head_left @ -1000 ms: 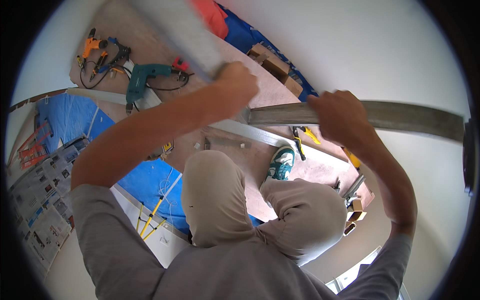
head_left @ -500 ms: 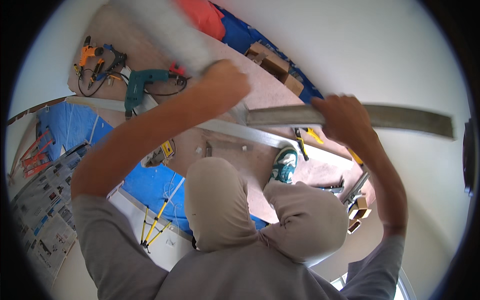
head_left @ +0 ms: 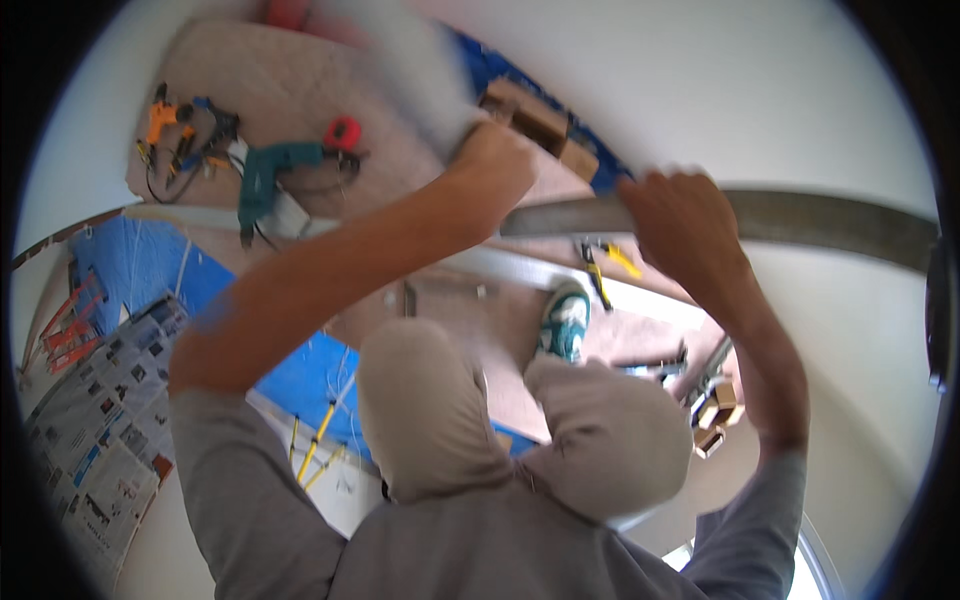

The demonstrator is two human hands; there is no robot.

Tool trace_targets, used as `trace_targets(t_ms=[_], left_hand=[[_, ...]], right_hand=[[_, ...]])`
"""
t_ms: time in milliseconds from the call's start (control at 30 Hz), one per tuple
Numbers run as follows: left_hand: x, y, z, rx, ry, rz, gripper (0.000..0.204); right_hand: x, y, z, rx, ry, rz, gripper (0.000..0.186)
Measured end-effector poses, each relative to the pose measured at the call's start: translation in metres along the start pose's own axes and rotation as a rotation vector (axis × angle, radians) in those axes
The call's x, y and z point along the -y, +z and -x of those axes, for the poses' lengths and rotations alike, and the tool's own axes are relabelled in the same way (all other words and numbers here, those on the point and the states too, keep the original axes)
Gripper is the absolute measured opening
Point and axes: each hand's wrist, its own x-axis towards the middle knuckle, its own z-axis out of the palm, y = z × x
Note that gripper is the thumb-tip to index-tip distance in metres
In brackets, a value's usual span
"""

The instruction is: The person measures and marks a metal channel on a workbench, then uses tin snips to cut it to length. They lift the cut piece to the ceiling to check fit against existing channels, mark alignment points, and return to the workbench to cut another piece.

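Observation:
My right hand point(head_left: 680, 218) is closed around a long grey metal profile point(head_left: 825, 220), which reaches rightward past my wrist and has its inner end near my left wrist. My left hand point(head_left: 497, 172) is a fist around a pale strip point(head_left: 415, 70) that slants up and away, smeared by motion. Whether the strip and the profile are one bent piece I cannot tell, as my left hand and wrist hide where they meet. Below my hands, a long pale metal length point(head_left: 490, 265) lies across the floor, beside my green and white shoe point(head_left: 566, 318).
At left lie a teal corded drill point(head_left: 265, 185), an orange drill point(head_left: 163, 118) and a red tape-like item point(head_left: 343, 132). Yellow-handled tools point(head_left: 595, 270) lie below the profile. Cardboard boxes point(head_left: 540, 120) stand by the far wall; newspaper point(head_left: 110, 420) and a yellow tripod point(head_left: 318, 440) are at left.
My left hand has moved right, and the pale strip has swung to a steeper slant. My right hand has shifted slightly up and left. The profile's outer end now reaches farther right.

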Motion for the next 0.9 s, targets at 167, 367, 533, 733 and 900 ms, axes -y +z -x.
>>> trace_targets(t_ms=[167,367,533,733,900], left_hand=[[0.054,-0.072,0.045,0.100,-0.186,0.052,0.046],[0.053,-0.027,0.052,0.028,-0.102,-0.028,0.041],[-0.029,-0.030,-0.027,0.503,0.117,-0.498,0.029],[0.081,-0.063,0.092,-0.496,-0.255,0.424,0.025],[0.067,-0.043,0.062,-0.184,-0.289,0.142,0.030]], right_hand=[[-0.037,-0.041,0.010,0.077,0.192,-0.153,0.039],[-0.026,0.002,0.026,0.225,0.224,-0.300,0.032],[0.005,-0.014,-0.001,-0.053,-0.027,0.008,0.027],[-0.056,-0.038,0.059,-0.025,0.563,-0.856,0.044],[-0.041,-0.006,0.039,0.083,0.381,-0.534,0.050]])
